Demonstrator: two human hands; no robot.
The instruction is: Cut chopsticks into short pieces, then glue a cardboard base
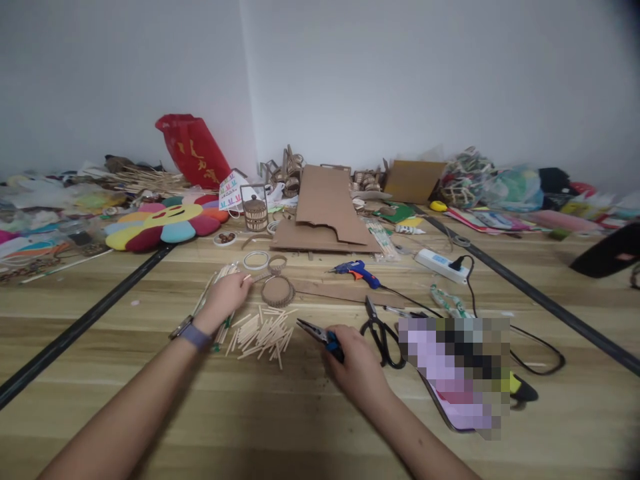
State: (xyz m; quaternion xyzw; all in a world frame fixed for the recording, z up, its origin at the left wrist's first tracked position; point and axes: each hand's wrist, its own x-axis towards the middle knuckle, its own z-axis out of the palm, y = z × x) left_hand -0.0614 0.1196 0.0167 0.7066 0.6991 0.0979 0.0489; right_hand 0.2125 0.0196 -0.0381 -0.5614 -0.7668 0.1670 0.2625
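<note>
My right hand (357,363) is wrapped round needle-nose pliers (320,335) with blue-and-black handles, their jaws pointing left toward a loose pile of short wooden sticks (265,337). My left hand (225,297) reaches over bundled sticks (213,283) in clear wrapping, its fingertips pressed together. What those fingers hold, if anything, is too small to make out. Just right of the fingertips lie a round cardboard piece with a ribbed edge (277,291) and a small brown ring (277,265). A white ring (256,260) lies behind them.
Black scissors (383,337), a blue glue gun (357,272) and a power strip (443,267) lie to the right, with cables trailing. Cardboard sheets (327,207) stand behind. A small slatted bucket (256,213) and flower cushion (173,223) are back left. A partly blurred phone (450,400) lies front right.
</note>
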